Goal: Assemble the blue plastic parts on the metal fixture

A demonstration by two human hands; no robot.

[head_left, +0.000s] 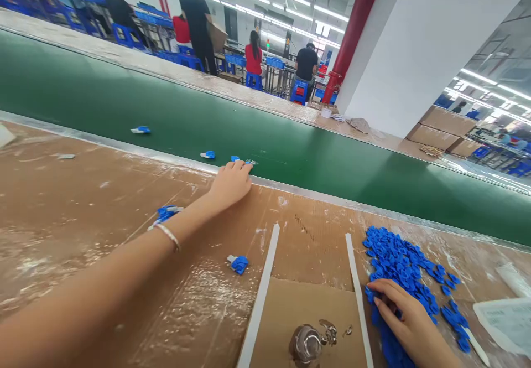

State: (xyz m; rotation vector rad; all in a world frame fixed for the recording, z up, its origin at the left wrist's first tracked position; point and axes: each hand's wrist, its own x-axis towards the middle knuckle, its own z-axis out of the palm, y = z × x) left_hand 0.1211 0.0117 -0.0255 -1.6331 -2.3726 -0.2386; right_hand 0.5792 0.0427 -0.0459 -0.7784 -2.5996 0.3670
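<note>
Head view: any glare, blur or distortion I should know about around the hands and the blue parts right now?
Head view: ceiling strip lights throw glare patches on the taped brown table and a soft sheen on the green belt; wide-angle lens tilts and bends the belt edge; left hand slightly soft, right hand and blue pile fairly sharp; background people blurry.

Both forearms were left bare of sleeves, no gloves were worn on the left hand (230, 184) or right hand (409, 324), and a thin silver-coloured bangle (167, 233) was worn at the left wrist.
</note>
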